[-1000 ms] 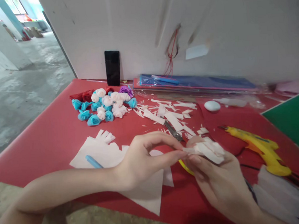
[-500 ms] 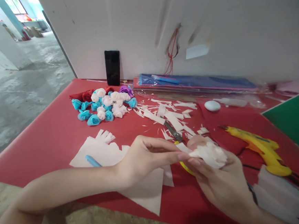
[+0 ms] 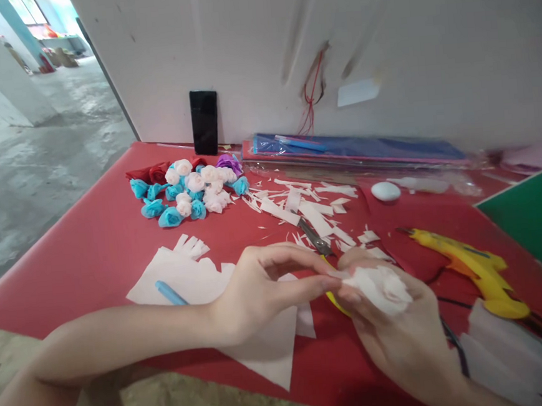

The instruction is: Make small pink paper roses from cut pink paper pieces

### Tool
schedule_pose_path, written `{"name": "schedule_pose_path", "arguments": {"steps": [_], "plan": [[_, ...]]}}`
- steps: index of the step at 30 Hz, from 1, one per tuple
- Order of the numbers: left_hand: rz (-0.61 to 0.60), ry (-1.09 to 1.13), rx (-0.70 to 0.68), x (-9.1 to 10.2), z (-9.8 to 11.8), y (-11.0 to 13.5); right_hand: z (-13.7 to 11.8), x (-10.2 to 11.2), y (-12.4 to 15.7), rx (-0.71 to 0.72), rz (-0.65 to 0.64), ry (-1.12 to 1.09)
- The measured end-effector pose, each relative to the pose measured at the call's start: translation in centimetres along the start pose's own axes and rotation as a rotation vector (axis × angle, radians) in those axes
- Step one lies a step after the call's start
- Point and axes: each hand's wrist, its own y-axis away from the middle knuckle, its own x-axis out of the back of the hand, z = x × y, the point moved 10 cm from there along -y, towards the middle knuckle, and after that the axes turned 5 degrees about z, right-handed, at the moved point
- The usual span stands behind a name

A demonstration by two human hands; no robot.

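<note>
A white paper flower (image 3: 380,289) rests in my right hand (image 3: 398,337), whose fingers close around its base. From the left, my left hand (image 3: 259,291) reaches across and pinches the flower's narrow stem end between thumb and fingertips. Just behind the hands lie scissors (image 3: 315,237) with yellow handles, partly hidden by my fingers. Under my left forearm are white paper sheets (image 3: 268,347) and a light blue pen (image 3: 169,292).
Blue, white, red and purple paper flowers (image 3: 197,209) are grouped at the back left, before an upright phone (image 3: 204,122). White paper scraps (image 3: 316,217) litter the middle. A yellow glue gun (image 3: 468,269) with a cord lies right, near a white oval object (image 3: 385,191).
The flower has turned slightly in my right hand. The white strip that stuck up beside my left fingertips no longer shows, and both hands stay in nearly the same place.
</note>
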Motion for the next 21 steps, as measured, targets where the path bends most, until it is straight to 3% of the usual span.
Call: {"name": "schedule_pose_path", "arguments": {"steps": [8,21], "plan": [[-0.022,0.015,0.004,-0.3,0.1,0.0,1.8,0.4,0.3,-0.124,0.016,-0.116],[-0.014,-0.239,-0.151,-0.2,1.5,0.1,1.1,-0.2,0.6,-0.077,-0.026,-0.039]]}}
